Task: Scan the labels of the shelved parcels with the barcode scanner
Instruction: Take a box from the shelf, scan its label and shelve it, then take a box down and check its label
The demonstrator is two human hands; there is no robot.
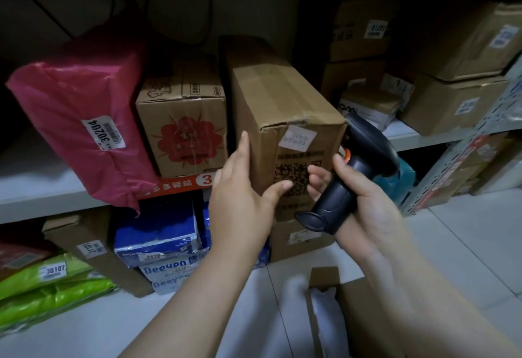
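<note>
Head view. We see a tall brown carton (285, 131) drawn forward past the front edge of the shelf (42, 199), its end face turned toward us. We judge it sits this way so its markings can be read, since its neighbours stand further back.

Left hand (243, 196) steadies the carton: fingers (243, 142) straight up along the left edge, thumb across the lower front, near the printed QR block (291, 176). Hand presses flat rather than wraps, likely to stop the carton tipping off the shelf.

Right hand (364, 202) grips the black barcode scanner (358, 171), fingers curled round the handle, tips just beside the carton face. Scanner head points up and away to the right, not at the label. We judge the aim is not yet made.

Carton's look: plain corrugated board, taped down the middle of the top, top front flap torn and lifting at the corner. A small white sticker (296, 138) sits crooked under that edge, print too blurred to read. Below it dark printed text and the QR block. We cannot tell which mark is the one to scan.

Neighbours: box with red flower print (183, 134) just to the left, pink poly mailer (82, 120) labelled 302004 beyond it, green bags (48, 287) and blue packs (158, 233) on the shelf below.
</note>
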